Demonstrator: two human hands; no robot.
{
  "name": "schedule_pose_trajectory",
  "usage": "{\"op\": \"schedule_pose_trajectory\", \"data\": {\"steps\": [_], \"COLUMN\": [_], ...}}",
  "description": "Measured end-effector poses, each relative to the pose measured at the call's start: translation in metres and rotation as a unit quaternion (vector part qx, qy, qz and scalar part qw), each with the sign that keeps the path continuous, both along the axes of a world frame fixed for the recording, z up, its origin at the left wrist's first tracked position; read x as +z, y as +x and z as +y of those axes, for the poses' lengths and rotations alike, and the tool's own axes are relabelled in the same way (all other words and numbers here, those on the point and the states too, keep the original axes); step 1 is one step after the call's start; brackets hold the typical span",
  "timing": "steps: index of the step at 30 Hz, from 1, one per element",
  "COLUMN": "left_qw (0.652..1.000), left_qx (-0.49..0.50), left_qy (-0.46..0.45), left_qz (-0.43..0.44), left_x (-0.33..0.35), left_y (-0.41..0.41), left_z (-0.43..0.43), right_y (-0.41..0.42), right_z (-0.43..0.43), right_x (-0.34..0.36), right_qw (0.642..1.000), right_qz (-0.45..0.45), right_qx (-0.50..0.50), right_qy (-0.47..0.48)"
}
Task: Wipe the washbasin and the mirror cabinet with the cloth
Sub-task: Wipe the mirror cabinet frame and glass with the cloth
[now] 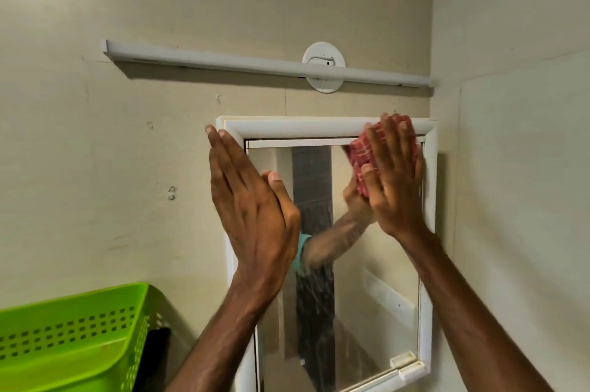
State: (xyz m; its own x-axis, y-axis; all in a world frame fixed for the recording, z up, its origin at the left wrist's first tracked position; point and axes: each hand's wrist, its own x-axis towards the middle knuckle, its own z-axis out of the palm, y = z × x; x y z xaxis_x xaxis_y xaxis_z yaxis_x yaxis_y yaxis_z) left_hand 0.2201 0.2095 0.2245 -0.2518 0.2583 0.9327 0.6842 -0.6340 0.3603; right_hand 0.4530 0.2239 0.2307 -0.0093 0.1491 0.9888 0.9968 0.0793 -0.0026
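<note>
The white-framed mirror cabinet (287, 126) hangs on the beige wall ahead of me. My right hand (396, 177) lies flat with straight fingers, pressing a red and white cloth (359, 152) against the mirror's upper right corner, partly over the top frame. My left hand (252, 200) rests flat with straight fingers on the upper left of the frame, its thumb on the glass. The mirror reflects my forearm and the cloth. The washbasin is out of view.
A green perforated plastic basket (73, 337) stands at the lower left, with a dark object beside it. A white cable duct (223, 61) and a round wall mount (324, 55) run above the cabinet. A side wall (517, 200) closes in on the right.
</note>
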Motion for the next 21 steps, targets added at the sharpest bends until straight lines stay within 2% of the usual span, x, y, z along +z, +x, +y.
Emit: {"op": "schedule_pose_trajectory", "data": {"steps": [5, 9, 15, 21], "left_qw": [1.000, 0.999, 0.999, 0.998], "left_qx": [0.024, 0.031, 0.042, 0.068], "left_qy": [-0.002, 0.002, 0.003, 0.000], "left_qz": [0.007, 0.009, 0.016, 0.017], "left_x": [-0.001, -0.002, -0.002, -0.004], "left_y": [0.001, 0.001, 0.000, 0.003], "left_z": [0.001, 0.002, 0.002, 0.003], "right_y": [0.045, 0.011, 0.025, 0.009], "right_z": [-0.005, -0.007, 0.002, -0.003], "right_x": [0.000, -0.009, -0.006, -0.001], "right_qw": [0.992, 0.972, 0.986, 0.976], "right_qz": [0.124, 0.227, 0.159, 0.197], "right_qx": [-0.019, -0.004, -0.009, -0.012], "right_qy": [0.016, 0.062, 0.040, 0.092]}}
